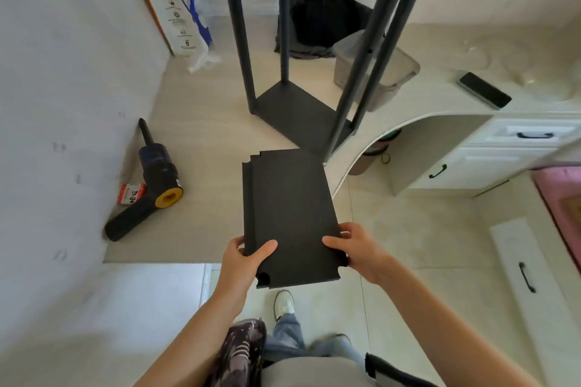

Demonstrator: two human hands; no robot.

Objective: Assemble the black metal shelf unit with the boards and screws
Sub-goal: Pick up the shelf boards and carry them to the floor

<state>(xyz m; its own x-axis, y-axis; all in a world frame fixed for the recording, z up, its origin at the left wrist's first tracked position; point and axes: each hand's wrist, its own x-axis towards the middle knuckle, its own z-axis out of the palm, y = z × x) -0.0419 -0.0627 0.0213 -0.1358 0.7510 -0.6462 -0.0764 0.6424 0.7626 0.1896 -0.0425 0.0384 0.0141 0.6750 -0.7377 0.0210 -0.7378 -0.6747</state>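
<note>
Head view. Flat black rectangular shelf boards (pixel 290 214), apparently stacked two deep, are held out level in front of the body, above the near edge of the pale tabletop (pixel 195 141). The left hand (pixel 243 261) and the right hand (pixel 355 248) each clamp a near corner, thumbs on top, probably to steer the notched corners toward the uprights. The black metal shelf frame (pixel 301 110), four poles on a base board, stands just beyond. A black-and-yellow electric screwdriver (pixel 151 185) lies to the left, within reach for the screws.
</note>
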